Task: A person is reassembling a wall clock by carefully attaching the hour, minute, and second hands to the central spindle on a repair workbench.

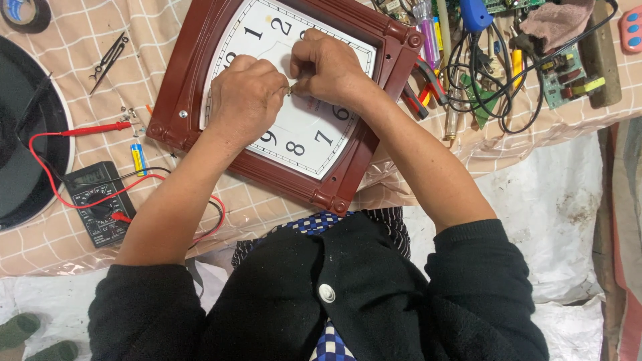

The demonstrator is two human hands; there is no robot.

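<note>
Both hands meet at the clock centre, mid-frame. The left hand and right hand pinch a small metal part together. A multimeter lies lower left on the worktop.

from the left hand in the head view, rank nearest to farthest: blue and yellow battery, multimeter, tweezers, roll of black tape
1. blue and yellow battery, on the cloth just left of the left hand, past the clock frame.
2. tweezers, up and left.
3. multimeter, lower left; close to the tweezers in rank, hard to separate.
4. roll of black tape, top left corner.
</note>
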